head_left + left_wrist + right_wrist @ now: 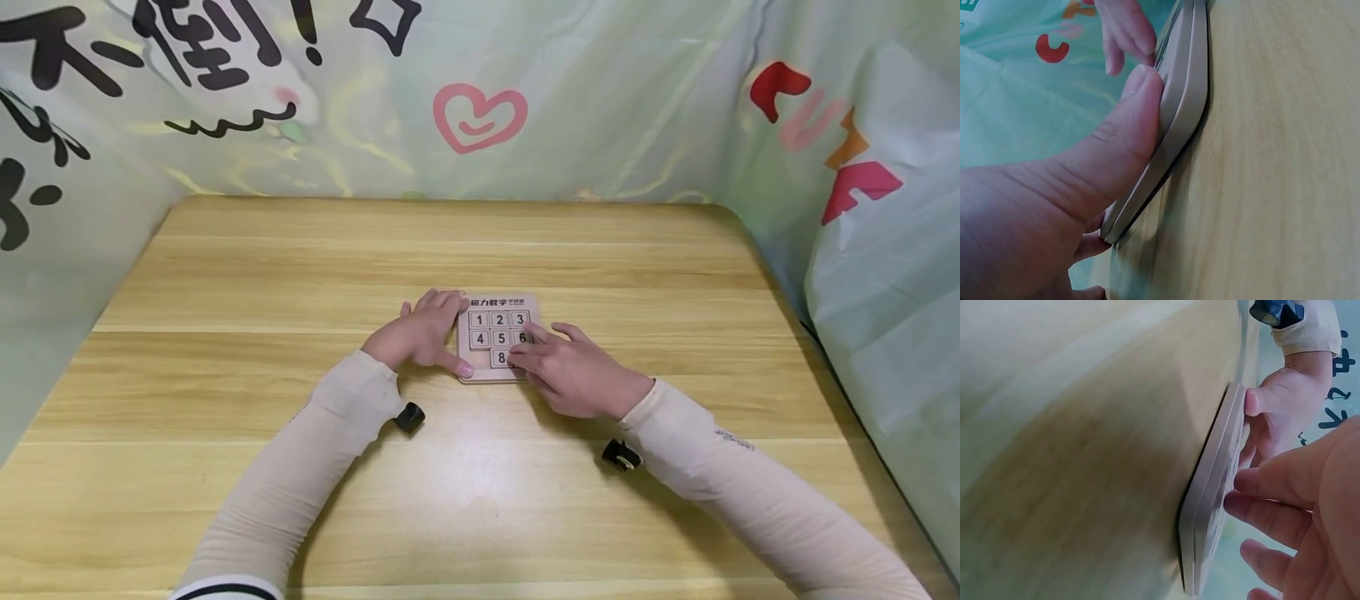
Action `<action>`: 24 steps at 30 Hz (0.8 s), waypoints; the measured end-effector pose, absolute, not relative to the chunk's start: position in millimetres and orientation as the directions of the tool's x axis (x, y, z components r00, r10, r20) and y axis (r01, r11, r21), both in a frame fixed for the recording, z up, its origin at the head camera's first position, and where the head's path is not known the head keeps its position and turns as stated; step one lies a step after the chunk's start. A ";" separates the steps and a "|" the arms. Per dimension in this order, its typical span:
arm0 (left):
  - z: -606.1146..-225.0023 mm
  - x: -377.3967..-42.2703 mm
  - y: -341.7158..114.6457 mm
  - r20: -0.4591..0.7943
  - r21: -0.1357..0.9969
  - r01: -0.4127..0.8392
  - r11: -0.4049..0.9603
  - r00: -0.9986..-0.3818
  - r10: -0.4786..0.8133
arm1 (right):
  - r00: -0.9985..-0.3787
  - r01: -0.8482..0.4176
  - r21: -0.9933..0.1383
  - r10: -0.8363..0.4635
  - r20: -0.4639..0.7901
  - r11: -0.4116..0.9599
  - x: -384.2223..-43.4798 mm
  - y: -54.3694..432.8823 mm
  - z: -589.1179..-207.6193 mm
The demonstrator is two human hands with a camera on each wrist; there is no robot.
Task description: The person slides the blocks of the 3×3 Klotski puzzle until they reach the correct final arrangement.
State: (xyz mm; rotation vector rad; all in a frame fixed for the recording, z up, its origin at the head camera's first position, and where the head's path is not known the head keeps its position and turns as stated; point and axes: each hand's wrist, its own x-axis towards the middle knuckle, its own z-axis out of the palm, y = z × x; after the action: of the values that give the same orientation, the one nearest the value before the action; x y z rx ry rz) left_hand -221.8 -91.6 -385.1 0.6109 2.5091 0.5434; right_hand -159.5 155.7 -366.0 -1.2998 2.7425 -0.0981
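A pale number sliding puzzle (467,321) lies flat on the wooden table, with dark print along its far edge. Its tiles read 1, 2, 3 at the top and 4, 5, 6 below. In the bottom row the left slot is bare, tile 8 (499,358) sits in the middle, and fingers hide the right slot. My left hand (426,333) holds the puzzle by its left side, thumb (1141,94) on the near corner and fingers at the far corner. My right hand (577,371) reaches over the right side, extended fingertips (1244,481) on the tile face near 6 and 8.
The wooden table (300,267) extends around the puzzle on all sides. A pale green printed curtain (615,108) hangs behind it and along the right. Each sleeved wrist carries a small black camera, such as the left one (410,417).
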 end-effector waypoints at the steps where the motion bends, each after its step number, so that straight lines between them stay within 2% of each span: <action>1: -385.1 -221.6 -91.5 -0.370 0.481 0.313 0.819 -0.775 0.513 | -0.626 -0.770 -0.104 -0.777 -0.068 0.629 -159.1 156.6 -366.9; 5: -385.9 -221.1 -91.1 -0.370 0.476 0.318 0.820 -0.774 0.515 | -0.613 -0.777 -0.109 -0.785 -0.091 0.620 -157.0 159.1 -368.4; 12: -387.1 -221.9 -89.4 -0.375 0.470 0.315 0.825 -0.775 0.509 | -0.635 -0.744 -0.117 -0.750 -0.187 0.658 -152.2 162.0 -365.4; 24: -386.1 -221.8 -89.3 -0.371 0.468 0.308 0.828 -0.782 0.501 | -0.635 -0.716 -0.149 -0.725 -0.266 0.682 -153.3 163.5 -363.0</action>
State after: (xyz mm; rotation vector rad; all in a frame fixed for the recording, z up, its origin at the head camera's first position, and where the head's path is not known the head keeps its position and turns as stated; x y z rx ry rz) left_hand -221.8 -89.3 -386.1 0.5974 2.5181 0.5312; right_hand -153.3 163.5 -363.0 -1.1431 2.5916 -0.0419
